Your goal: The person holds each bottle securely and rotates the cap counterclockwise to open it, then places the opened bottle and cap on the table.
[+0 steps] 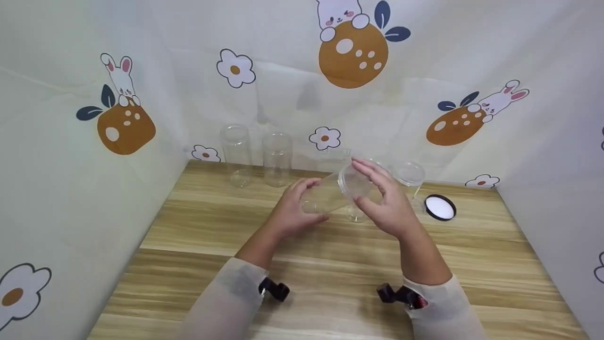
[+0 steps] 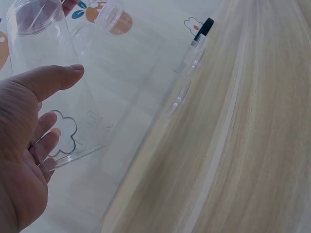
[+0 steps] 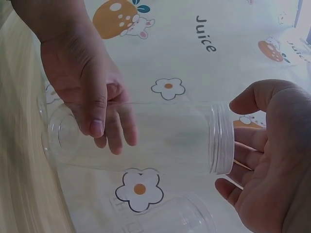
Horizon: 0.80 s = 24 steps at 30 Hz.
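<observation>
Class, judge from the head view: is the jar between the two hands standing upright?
No, the clear jar tilts, its upper end toward the right hand.

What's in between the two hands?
A clear jar: the left hand holds it and its mouth faces the right hand. The right wrist view shows this.

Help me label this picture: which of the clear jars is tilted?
The jar gripped by the left hand, its rim toward the right hand. It slants, while the other jars stand upright on the table.
</observation>
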Motion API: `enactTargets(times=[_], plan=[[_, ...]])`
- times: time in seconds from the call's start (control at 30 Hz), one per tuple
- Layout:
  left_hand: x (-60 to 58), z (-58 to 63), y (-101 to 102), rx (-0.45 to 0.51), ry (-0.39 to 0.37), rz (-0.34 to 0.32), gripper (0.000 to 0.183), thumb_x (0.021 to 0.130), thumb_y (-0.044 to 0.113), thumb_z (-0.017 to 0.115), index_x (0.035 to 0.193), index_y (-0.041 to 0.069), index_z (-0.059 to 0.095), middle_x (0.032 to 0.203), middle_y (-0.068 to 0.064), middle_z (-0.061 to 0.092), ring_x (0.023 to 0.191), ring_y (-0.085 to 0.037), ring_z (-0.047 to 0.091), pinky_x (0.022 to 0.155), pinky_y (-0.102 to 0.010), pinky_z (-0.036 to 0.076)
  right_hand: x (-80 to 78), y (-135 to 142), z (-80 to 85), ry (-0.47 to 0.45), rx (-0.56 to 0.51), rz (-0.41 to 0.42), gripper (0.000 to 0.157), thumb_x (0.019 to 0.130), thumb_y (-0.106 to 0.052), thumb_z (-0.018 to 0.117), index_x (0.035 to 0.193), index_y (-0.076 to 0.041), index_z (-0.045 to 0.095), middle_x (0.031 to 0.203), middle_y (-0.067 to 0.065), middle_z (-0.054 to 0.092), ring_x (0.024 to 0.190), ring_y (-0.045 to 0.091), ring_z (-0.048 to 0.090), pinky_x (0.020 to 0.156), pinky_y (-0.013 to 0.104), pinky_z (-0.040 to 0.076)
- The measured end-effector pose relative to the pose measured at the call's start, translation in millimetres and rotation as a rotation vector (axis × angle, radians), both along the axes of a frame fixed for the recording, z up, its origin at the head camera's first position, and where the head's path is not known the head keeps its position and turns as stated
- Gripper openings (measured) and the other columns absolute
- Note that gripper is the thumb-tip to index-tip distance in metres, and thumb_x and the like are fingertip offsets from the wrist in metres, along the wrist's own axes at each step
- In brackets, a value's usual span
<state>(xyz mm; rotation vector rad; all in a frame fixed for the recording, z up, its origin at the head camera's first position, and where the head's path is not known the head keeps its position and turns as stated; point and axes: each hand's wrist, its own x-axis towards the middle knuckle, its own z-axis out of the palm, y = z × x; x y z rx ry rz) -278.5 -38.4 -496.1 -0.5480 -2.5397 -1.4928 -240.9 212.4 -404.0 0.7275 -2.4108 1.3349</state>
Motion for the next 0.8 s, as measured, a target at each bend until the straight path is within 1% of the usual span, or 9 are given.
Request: enactTargets(times=[0.1,0.2,0.33,0.47,0.63,0.8], plan=[[0.1,0.4,-0.1,-0.002,0.000,0.000,0.089,0.073,0.037,0.098,0.150,0.020,0.058,0.146,-0.001,0.062,0.142,-0.025,0.054,0.124,-0.051,0.042,-0.8,-1.0,1.0,-0.029,-0.025,-0.087,0.056,0.095,-0.026,0.078,0.149,-0.019,0.064,0.153,0.000,0.062,0.142,0.022,0.053,0.117,0.048,0.044],[0.5,0.8,-0.3,-0.001,0.001,-0.002,0.088,0.073,0.038,0.098,0.150,0.021,0.059,0.146,-0.001,0.062,0.142,-0.025,0.053,0.124,-0.052,0.041,-2.7,-1.6,1.4,-0.057,-0.022,-0.172,0.058,0.094,-0.036,0.081,0.147,-0.018,0.066,0.142,0.005,0.065,0.128,0.025,0.057,0.109,0.049,0.046],[1.2,1.0,-0.8,0.000,0.008,-0.006,0.087,0.072,0.037,0.099,0.149,0.024,0.059,0.147,0.000,0.062,0.143,-0.024,0.053,0.124,-0.051,0.041,-3.2,-3.2,3.0,-0.109,0.010,-0.220,0.065,0.090,-0.042,0.085,0.147,-0.016,0.065,0.135,0.006,0.064,0.118,0.026,0.055,0.104,0.045,0.046],[1.2,1.2,-0.9,-0.009,0.016,-0.007,0.086,0.073,0.037,0.099,0.148,0.025,0.059,0.147,0.000,0.062,0.144,-0.024,0.052,0.124,-0.050,0.041,-2.7,-5.0,3.5,-0.128,0.031,-0.227,0.070,0.085,-0.043,0.090,0.146,-0.016,0.067,0.133,0.005,0.062,0.114,0.023,0.053,0.102,0.041,0.045],[1.2,2.0,-0.5,-0.007,0.019,-0.011,0.087,0.073,0.036,0.099,0.149,0.022,0.059,0.148,-0.001,0.062,0.144,-0.025,0.052,0.125,-0.050,0.041,-2.3,-5.8,2.1,-0.093,0.020,-0.191,0.067,0.084,-0.038,0.091,0.143,-0.014,0.069,0.135,0.005,0.061,0.114,0.021,0.053,0.101,0.043,0.045],[0.8,2.6,-0.2,0.011,0.009,-0.008,0.089,0.073,0.035,0.099,0.150,0.018,0.059,0.147,-0.002,0.062,0.143,-0.025,0.053,0.125,-0.051,0.041,-0.7,-5.1,1.3,-0.055,0.029,-0.152,0.063,0.088,-0.034,0.087,0.145,-0.015,0.067,0.145,0.004,0.062,0.125,0.023,0.056,0.106,0.046,0.049]])
